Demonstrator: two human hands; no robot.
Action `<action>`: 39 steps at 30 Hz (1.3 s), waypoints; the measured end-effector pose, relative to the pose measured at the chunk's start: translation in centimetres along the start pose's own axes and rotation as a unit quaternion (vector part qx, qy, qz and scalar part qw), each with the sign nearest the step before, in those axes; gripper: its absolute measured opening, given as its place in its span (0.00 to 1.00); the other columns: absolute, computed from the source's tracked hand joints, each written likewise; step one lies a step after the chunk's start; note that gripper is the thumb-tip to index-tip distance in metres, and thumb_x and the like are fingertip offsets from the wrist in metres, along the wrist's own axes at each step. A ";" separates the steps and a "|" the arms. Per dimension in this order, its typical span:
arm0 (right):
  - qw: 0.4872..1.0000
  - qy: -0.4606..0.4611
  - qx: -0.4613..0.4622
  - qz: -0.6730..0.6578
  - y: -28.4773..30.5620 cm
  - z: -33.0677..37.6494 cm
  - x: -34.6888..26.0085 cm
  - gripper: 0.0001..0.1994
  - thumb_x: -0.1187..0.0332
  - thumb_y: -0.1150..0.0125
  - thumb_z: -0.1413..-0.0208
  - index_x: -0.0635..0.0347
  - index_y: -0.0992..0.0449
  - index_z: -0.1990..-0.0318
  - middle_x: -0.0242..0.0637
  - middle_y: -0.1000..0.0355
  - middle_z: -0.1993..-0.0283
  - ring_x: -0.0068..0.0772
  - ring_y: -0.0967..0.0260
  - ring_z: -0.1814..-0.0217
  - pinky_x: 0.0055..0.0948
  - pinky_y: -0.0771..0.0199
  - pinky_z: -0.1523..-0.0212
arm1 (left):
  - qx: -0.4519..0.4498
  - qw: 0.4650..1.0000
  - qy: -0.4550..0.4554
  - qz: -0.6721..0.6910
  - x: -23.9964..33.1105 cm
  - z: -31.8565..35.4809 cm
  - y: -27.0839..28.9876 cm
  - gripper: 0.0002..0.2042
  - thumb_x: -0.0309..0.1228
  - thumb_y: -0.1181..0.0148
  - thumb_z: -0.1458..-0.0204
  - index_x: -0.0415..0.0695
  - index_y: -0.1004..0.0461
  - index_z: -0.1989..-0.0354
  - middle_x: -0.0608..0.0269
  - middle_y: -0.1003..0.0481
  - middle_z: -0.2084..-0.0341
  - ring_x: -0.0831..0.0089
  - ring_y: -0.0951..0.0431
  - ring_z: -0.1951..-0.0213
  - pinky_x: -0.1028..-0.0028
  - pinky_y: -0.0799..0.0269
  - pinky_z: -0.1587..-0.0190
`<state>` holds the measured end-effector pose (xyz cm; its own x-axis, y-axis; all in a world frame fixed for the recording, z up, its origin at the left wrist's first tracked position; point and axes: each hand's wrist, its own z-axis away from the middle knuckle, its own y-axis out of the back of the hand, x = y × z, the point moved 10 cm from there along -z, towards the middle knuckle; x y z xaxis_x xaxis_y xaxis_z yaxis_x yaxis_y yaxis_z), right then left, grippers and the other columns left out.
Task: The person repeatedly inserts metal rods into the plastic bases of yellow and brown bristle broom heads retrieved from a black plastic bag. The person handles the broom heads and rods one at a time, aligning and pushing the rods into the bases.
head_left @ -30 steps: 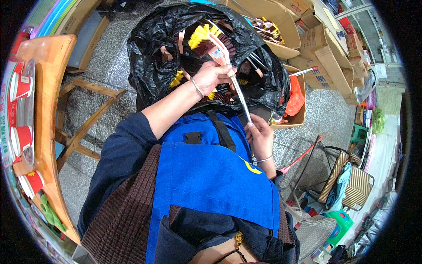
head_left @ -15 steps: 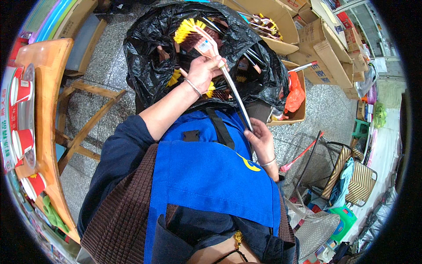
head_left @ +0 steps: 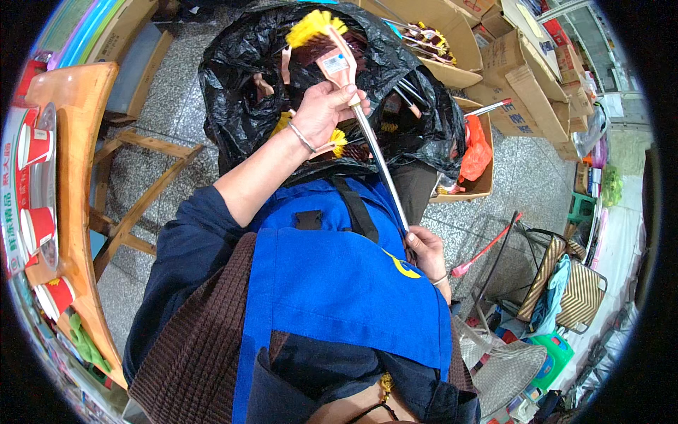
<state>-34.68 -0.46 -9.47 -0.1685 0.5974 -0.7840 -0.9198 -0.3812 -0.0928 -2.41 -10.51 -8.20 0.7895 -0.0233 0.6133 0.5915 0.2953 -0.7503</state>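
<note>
A long brush [head_left: 337,63] with yellow and dark bristles, a pale pink head and a shiny metal handle slants across my front. My left hand [head_left: 323,113] is closed around its neck, where the head meets the handle. Down at the handle's lower end, the fingers of my right hand [head_left: 428,252] pinch the tube beside my blue apron [head_left: 339,275]. Under the brush head spreads an opened black plastic bag [head_left: 236,85], with several more yellow-bristled brushes and metal handles inside.
Cardboard boxes [head_left: 519,85] stand at the far right, one holding more brushes. A smaller carton holds an orange plastic bag [head_left: 477,148]. On the left is a wooden table [head_left: 78,177] with red paper cups [head_left: 37,225]. A folding chair [head_left: 526,283] stands at right.
The brush has shifted slightly, its head moving a little up and away. My right hand has slid down and toward me to the handle's end, its fingers closing there.
</note>
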 end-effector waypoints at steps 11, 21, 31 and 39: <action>0.762 0.399 0.251 0.444 -3.4 2.2 -10.2 0.13 0.76 0.35 0.54 0.59 0.25 0.58 0.35 0.30 0.71 0.29 0.31 0.71 0.26 0.31 0.71 | 0.008 0.999 0.005 0.052 -2.3 0.7 -1.3 0.10 0.27 0.44 0.45 0.38 0.33 0.57 0.53 0.25 0.64 0.59 0.22 0.59 0.59 0.25 0.52; 1.000 0.007 -0.008 -0.013 -3.7 -2.6 -3.9 0.13 0.72 0.38 0.46 0.67 0.27 0.55 0.33 0.26 0.70 0.16 0.36 0.78 0.15 0.36 0.78 | -0.007 0.999 0.004 0.048 -1.6 0.4 -1.4 0.11 0.28 0.43 0.46 0.38 0.32 0.57 0.55 0.25 0.66 0.60 0.22 0.60 0.60 0.26 0.51; 0.989 0.131 0.013 0.068 -4.5 -2.2 -5.7 0.11 0.70 0.41 0.43 0.64 0.25 0.54 0.30 0.28 0.74 0.12 0.39 0.79 0.12 0.39 0.79 | -0.196 0.966 0.052 0.162 1.8 1.6 -6.7 0.25 0.49 0.64 0.37 0.37 0.28 0.59 0.55 0.25 0.76 0.56 0.23 0.64 0.54 0.29 0.51; 0.782 0.384 0.243 0.426 -4.9 1.2 -11.9 0.13 0.72 0.34 0.52 0.58 0.24 0.56 0.40 0.28 0.68 0.35 0.30 0.70 0.29 0.30 0.70 | 0.000 0.993 -0.023 0.113 1.3 -0.6 -3.1 0.17 0.47 0.55 0.39 0.47 0.36 0.73 0.54 0.24 0.79 0.58 0.21 0.73 0.57 0.23 0.64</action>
<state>-28.62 -4.88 1.08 -0.7032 -0.3991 -0.5884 -0.6466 0.0147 0.7627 -3.10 -11.99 -5.23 0.8936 0.0880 0.4401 0.4000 0.2884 -0.8699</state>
